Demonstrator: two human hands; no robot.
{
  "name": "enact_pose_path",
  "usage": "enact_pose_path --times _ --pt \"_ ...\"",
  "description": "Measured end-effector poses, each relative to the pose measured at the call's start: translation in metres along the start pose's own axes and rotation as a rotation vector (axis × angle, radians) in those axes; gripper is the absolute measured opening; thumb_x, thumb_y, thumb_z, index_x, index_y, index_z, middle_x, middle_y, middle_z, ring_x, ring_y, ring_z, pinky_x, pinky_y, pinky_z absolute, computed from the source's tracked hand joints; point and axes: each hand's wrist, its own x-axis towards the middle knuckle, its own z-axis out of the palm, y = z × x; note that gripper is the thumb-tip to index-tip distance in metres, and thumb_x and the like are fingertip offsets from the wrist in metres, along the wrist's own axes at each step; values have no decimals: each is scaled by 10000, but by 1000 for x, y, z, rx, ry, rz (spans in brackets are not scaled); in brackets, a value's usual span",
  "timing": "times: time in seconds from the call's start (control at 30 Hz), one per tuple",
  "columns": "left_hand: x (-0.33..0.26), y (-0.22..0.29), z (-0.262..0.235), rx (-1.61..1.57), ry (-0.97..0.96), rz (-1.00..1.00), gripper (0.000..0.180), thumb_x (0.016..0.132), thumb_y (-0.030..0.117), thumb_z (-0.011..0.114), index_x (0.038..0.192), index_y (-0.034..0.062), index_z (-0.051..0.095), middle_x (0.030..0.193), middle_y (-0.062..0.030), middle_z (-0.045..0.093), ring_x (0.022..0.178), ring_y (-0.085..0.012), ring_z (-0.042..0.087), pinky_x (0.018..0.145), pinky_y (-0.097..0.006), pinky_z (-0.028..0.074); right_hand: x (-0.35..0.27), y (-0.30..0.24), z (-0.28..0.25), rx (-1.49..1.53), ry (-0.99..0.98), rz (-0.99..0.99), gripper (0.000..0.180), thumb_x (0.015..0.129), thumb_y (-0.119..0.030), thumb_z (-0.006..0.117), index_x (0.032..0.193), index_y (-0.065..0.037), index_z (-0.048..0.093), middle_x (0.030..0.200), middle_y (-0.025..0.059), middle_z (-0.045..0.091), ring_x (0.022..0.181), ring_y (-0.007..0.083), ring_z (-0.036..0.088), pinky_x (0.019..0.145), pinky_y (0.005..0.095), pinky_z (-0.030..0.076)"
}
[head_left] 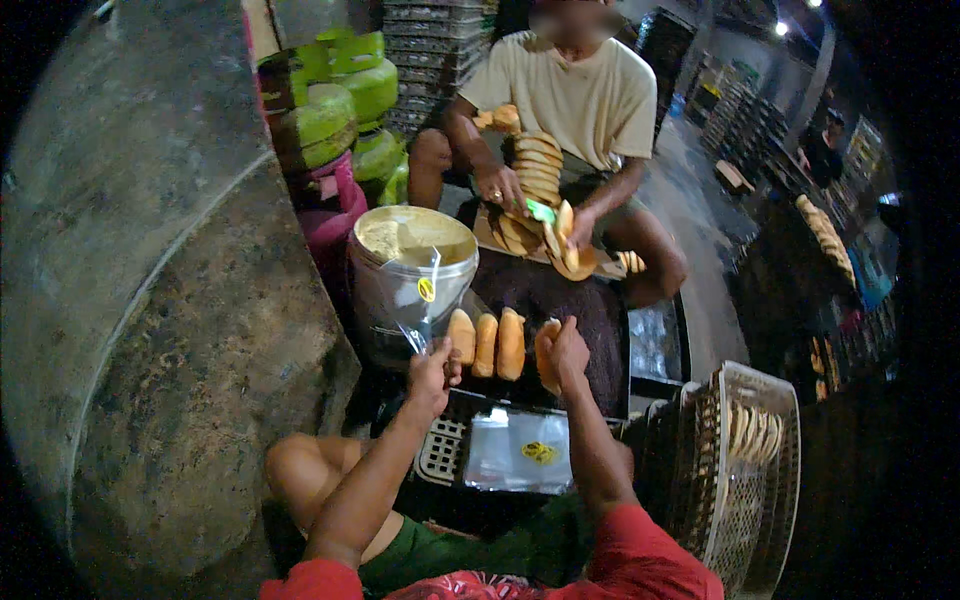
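My left hand (433, 376) pinches the lower end of a clear plastic bag (418, 292) with a yellow printed mark, held up in front of a pail. My right hand (567, 354) is closed round a long golden bread roll (546, 368), a little above the dark work surface. Between my hands, three similar bread rolls (511, 345) lie side by side. Nearer to me, a stack of clear plastic bags (510, 462) with a yellow print rests over a plastic crate (440, 452).
Across from me a person (575, 100) works a green-handled tool (541, 211) at an opened roll, beside piled rolls (538, 165). A large pail (375, 300) of pale filling stands left. Green gas cylinders (365, 90) are behind it; a bread crate (715, 480) stands right.
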Motion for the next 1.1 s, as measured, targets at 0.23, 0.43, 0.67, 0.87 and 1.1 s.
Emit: enact_pose_path --times 0.23,0.43,0.67,0.87,1.1 --pt "10 -11 -7 -55 136 -25 248 925 272 680 1084 97 604 974 -61 687 689 -170 642 553 -284 474 -6 -14 -37 -75 35 -128 381 816 -311 719 1059 -73 546 1003 195 645 912 378 637 782 475 520" --pt "26 -38 -20 -132 312 74 342 947 331 639 1153 61 603 1126 -96 673 896 -217 668 697 -325 550 -46 -34 -79 899 245 5 422 867 -187 721 1185 17 532 1042 93 609 912 191 610 792 338 529" --pt "23 -56 -18 -198 216 6 392 974 415 524 1168 108 675 1124 -41 672 990 -189 622 839 -374 518 -120 -82 -34 1356 -78 232 412 917 -167 670 1248 43 542 1081 107 629 915 164 623 785 292 531" --pt "-2 -58 -3 295 102 364 412 905 322 691 1175 11 666 1111 -74 689 975 -161 635 858 -303 488 -142 -89 -33 1633 -86 261 364 955 -187 624 1237 23 528 1088 116 623 917 200 643 737 315 554" --pt "-36 -73 13 403 -149 339 511 920 321 686 1276 -26 570 1189 -104 639 1105 -177 598 903 -302 483 -147 -102 -40 1703 -104 341 364 977 -184 581 1281 1 505 1117 103 606 976 189 623 792 319 546"
